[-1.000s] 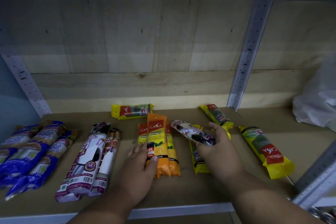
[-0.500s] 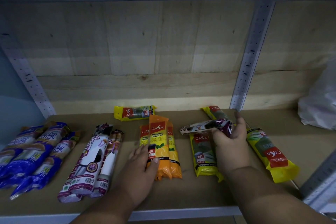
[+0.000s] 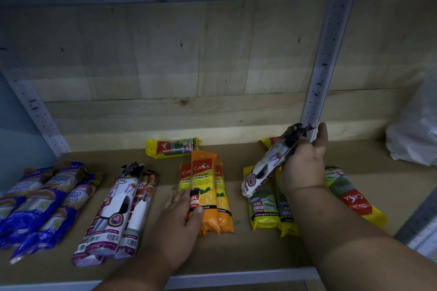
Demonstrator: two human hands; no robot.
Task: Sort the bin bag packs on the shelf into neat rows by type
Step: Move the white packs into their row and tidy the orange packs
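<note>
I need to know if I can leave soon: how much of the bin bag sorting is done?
Blue packs, white packs and orange packs already lie grouped. The right hand holds a stray white pack; the left hand rests on the orange ones. The yellow packs are still scattered.

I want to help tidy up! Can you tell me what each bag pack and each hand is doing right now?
White and purple pack: lifted off the shelf, tilted, held by the right hand.
Left hand: resting on the orange packs.
Orange packs: lying together, one on top.
White and purple pair: lying side by side.
Blue packs: bunched at the left.
Yellow packs: lying below the right hand.
Yellow pack at the back: lying sideways.
</note>
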